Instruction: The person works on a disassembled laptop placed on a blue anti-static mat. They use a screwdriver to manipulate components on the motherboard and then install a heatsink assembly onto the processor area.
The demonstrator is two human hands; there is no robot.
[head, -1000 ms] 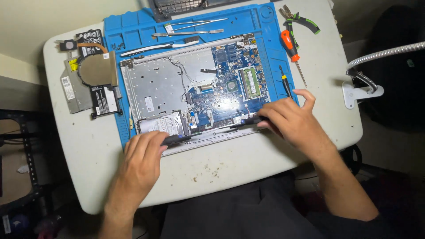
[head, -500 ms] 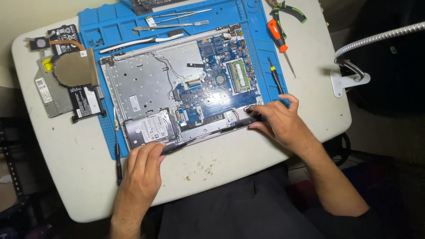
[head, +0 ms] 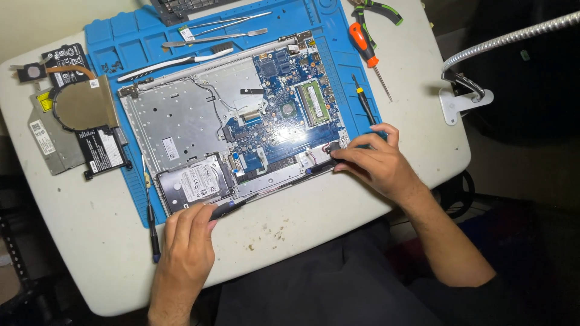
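Left hand and right hand grip laptop's black strip.

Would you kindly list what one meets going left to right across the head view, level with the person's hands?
Small screwdriver → left hand → hard drive → long black strip → right hand → white table.

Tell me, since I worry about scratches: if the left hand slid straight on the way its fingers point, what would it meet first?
Probably the hard drive, just beyond the left hand; height is unclear.
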